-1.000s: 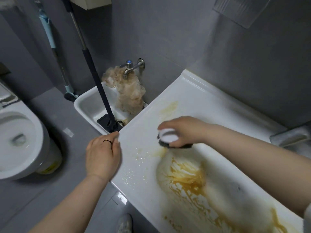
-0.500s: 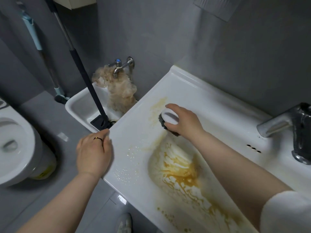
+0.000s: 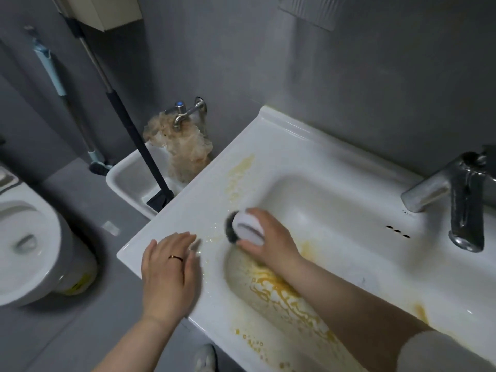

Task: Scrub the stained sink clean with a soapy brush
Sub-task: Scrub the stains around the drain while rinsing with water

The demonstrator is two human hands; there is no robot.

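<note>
The right hand (image 3: 271, 242) curls round a white-topped brush (image 3: 243, 229) whose dark bristles poke out past its fingertips and press on the left slope of the sink (image 3: 308, 146). Yellow-brown stains (image 3: 276, 291) spread beneath the wrist. The left hand (image 3: 170, 267) lies flat, fingers straight, on the rim just beside the brush.

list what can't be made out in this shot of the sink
Head view:
brush bristles: motion-blurred, part under the right hand.
sink basin floor: much covered by the right forearm.
left hand fingertips: motion-blurred.
faucet rear: cut off by the right edge.
</note>
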